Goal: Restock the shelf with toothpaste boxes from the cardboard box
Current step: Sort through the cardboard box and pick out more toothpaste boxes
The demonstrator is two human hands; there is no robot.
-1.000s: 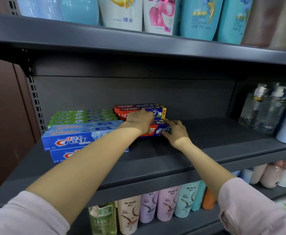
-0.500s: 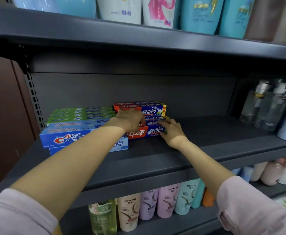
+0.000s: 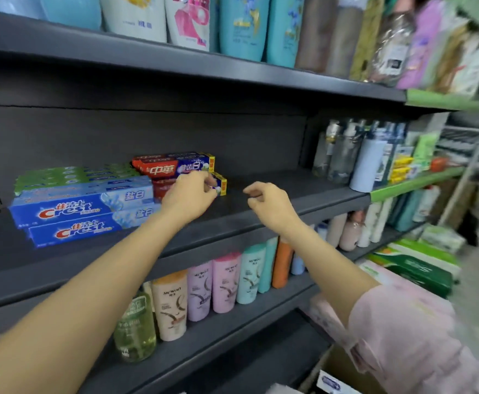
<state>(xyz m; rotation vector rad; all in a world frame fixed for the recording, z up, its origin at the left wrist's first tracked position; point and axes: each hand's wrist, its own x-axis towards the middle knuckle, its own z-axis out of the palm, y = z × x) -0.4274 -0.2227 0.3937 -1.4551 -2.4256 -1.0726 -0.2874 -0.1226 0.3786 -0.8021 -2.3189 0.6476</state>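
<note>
Both bare forearms reach up and forward over the front edge of the dark grey shelf point(image 3: 261, 211), pale pink sleeves pushed back toward the elbows. The left hand point(image 3: 188, 196) hangs in front of the lower red toothpaste box point(image 3: 164, 186), knuckles toward the camera and fingers loosely curled; its fingertips lie against or just before the box's right end, and whether they actually pinch it cannot be told. The right hand point(image 3: 269, 204) hovers apart from the boxes, to their right above bare shelf, wrist bent, fingers loosely curled and holding nothing. A second red toothpaste box point(image 3: 173, 165) lies on top of the lower one, toward the back of the shelf. Touching their left side is a stack of blue Crest boxes point(image 3: 82, 211) reaching the front edge near the left end, with green boxes point(image 3: 73, 174) piled behind them. At the shelf's right end stand clear pump bottles point(image 3: 343, 152) and a white bottle point(image 3: 366, 166), well apart from the hands. The shelf above carries teal, white and pink refill pouches point(image 3: 241, 27); the shelf below carries a row of pastel shampoo bottles point(image 3: 198, 291). At the bottom right corner of the view, an open cardboard box point(image 3: 343, 373) shows under the right sleeve.
</note>
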